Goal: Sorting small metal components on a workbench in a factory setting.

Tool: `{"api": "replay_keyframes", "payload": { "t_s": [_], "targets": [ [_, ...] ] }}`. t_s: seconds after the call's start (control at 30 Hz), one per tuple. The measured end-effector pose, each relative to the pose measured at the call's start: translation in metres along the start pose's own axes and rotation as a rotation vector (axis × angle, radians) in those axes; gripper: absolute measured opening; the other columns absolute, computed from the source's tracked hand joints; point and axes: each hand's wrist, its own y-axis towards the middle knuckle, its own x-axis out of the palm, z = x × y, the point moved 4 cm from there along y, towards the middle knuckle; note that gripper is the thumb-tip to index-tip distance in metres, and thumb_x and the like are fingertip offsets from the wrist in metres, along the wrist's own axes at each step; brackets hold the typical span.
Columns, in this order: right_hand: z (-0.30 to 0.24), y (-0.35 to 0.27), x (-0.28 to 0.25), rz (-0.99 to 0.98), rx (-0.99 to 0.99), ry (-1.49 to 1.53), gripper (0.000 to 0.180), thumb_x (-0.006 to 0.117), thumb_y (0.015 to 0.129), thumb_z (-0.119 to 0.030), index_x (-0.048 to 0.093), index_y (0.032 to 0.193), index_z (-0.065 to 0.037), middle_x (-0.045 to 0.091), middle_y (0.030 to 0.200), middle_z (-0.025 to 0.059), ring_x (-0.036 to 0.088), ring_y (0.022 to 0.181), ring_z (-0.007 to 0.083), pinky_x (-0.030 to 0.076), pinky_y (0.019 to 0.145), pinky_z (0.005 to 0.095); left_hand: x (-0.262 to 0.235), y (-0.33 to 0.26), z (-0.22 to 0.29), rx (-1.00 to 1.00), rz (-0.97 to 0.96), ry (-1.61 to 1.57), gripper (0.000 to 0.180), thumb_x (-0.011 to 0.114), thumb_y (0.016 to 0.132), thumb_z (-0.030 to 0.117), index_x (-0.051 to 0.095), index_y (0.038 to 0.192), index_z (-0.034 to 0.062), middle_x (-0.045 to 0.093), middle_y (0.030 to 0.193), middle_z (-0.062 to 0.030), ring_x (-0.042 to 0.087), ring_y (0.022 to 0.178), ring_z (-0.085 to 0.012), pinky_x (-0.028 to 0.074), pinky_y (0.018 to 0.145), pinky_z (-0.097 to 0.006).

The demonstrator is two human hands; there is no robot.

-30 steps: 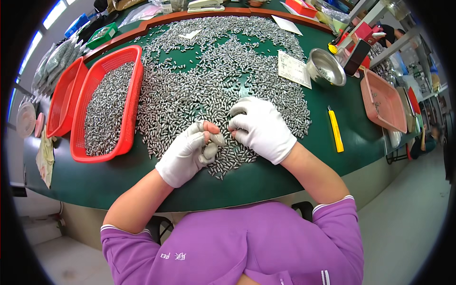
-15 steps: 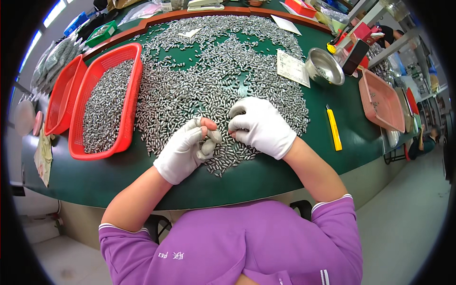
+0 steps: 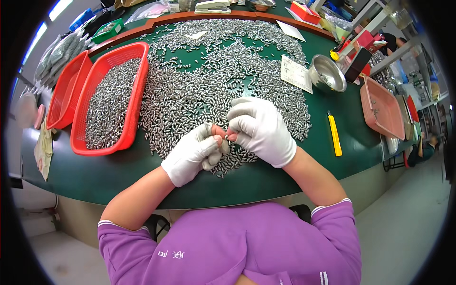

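Note:
A wide spread of small silvery metal pieces (image 3: 180,90), ribbed and barrel-like, covers the green table in front of me. Over its near edge, my left hand (image 3: 192,154) wears a white glove with bare thumb and index tips, which are pinched together. My right hand (image 3: 263,130), gloved the same way, comes in from the other side with its fingers curled. Their fingertips meet around one small metal piece (image 3: 226,137), mostly covered by the fingers. The left hand's other fingers are folded under, and what they hold, if anything, is hidden.
At left stand a red basket (image 3: 144,61) filled with metal pieces and another red basket (image 3: 66,95). Right of the spread are a paper slip (image 3: 295,73), a steel bowl (image 3: 316,71), a yellow cutter (image 3: 335,135) and a pink basket (image 3: 368,109). A wooden rail (image 3: 175,18) edges the far side.
My two hands have come together: the left has moved right and the right slightly left, so their fingertips now meet at a small metal piece. The view has shifted slightly.

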Motion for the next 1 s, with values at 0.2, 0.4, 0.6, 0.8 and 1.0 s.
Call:
{"api": "replay_keyframes", "payload": {
  "t_s": [0.2,0.4,0.6,0.8,1.0],
  "targets": [
    [-0.0025,-0.0006,0.0023,0.058,-0.035,0.051,0.022,0.073,0.061,-0.007,0.057,0.074,-0.003,0.059,0.078,0.0102,0.061,0.074,0.0301,0.049,0.061,0.0376,-0.0016,-0.0006,-0.0013,-0.017,-0.007,0.05,0.019,0.057,0.092,0.022,0.049,0.102,0.0081,0.058,0.081,-0.0006,0.046,0.058,-0.0035,0.037,0.05,-0.017],
    [-0.0023,-0.0018,0.0045,0.055,0.005,0.032,0.02,0.072,0.06,-0.006,0.058,0.075,-0.003,0.06,0.078,0.0092,0.061,0.075,0.0289,0.05,0.063,0.0369,0.0005,-0.0003,-0.0002,-0.033,-0.002,0.019,0.017,0.057,0.092,0.022,0.051,0.1,0.0086,0.058,0.082,-0.0003,0.046,0.06,-0.003,0.036,0.051,-0.016],
    [-0.0068,0.0006,0.0031,0.01,-0.021,-0.007,0.018,0.071,0.062,-0.006,0.06,0.075,-0.004,0.061,0.078,0.0082,0.061,0.074,0.0275,0.05,0.064,0.0357,0.0014,0.0003,-0.001,-0.013,-0.044,0.019,0.018,0.057,0.092,0.023,0.05,0.101,0.0082,0.057,0.083,-0.0004,0.046,0.06,-0.0035,0.036,0.052,-0.016],
    [0.0017,-0.0048,-0.0002,0.097,-0.005,0.024,0.021,0.073,0.062,-0.003,0.06,0.078,-0.004,0.061,0.08,0.0093,0.062,0.074,0.0284,0.05,0.063,0.0368,0.0002,0.0012,-0.0013,0.0,-0.023,-0.01,0.017,0.057,0.092,0.02,0.05,0.101,0.0082,0.058,0.083,-0.0006,0.046,0.06,-0.0038,0.037,0.052,-0.016],
    [-0.0061,0.0004,0.0009,0.014,-0.047,0.059,0.022,0.074,0.062,-0.003,0.06,0.078,-0.005,0.061,0.079,0.0093,0.061,0.071,0.0285,0.05,0.06,0.0358,-0.0023,0.0007,-0.0038,0.007,0.047,-0.072,0.012,0.055,0.093,0.017,0.051,0.1,0.0082,0.059,0.082,-0.0009,0.046,0.059,-0.0041,0.038,0.052,-0.017]
  ]
}}
